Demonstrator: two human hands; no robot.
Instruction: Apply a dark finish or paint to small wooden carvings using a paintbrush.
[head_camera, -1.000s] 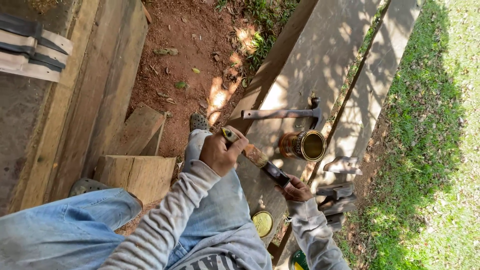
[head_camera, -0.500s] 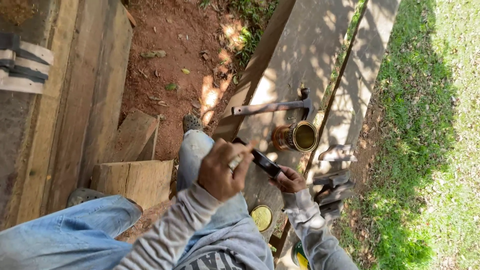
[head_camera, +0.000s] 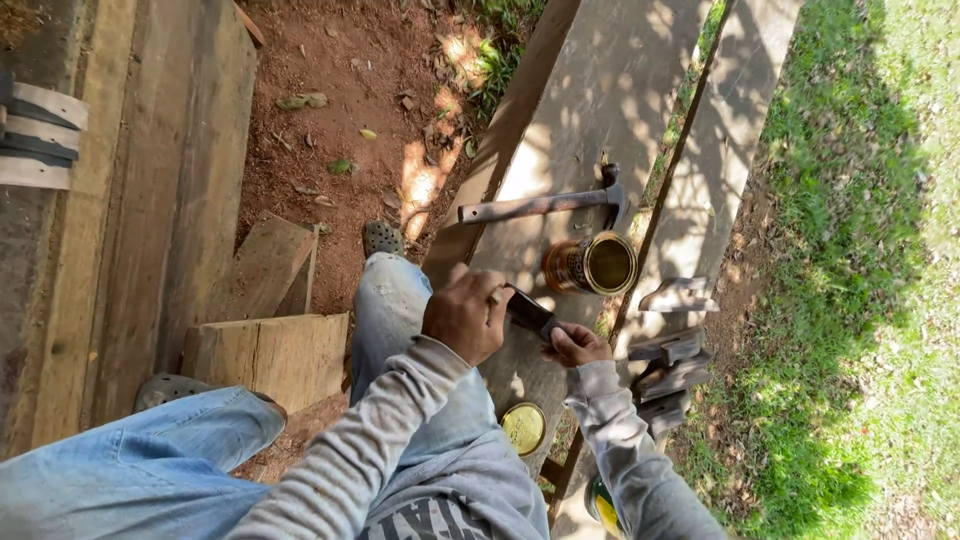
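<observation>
My left hand (head_camera: 465, 315) and my right hand (head_camera: 577, 345) are both closed on a short dark tool (head_camera: 530, 312), seemingly a brush, held between them over a long grey wooden plank (head_camera: 600, 110). The left hand covers its handle end. The right hand pinches the dark end. Just beyond the hands an open metal can (head_camera: 590, 263) lies on its side on the plank. A claw hammer (head_camera: 545, 205) lies further along. A round yellow lid (head_camera: 523, 427) lies on the plank near my body.
Several dark grey wood pieces (head_camera: 672, 350) are stacked by the plank's right edge, with grass (head_camera: 860, 250) beyond. Short wooden blocks (head_camera: 265, 355) and bare red earth (head_camera: 350, 110) lie left. My jeans-clad legs (head_camera: 400, 300) straddle the space, with boards (head_camera: 150, 200) at far left.
My hands have come closer together on the tool, and the left hand now covers more of its handle. The view has shifted slightly; can and hammer stay put.
</observation>
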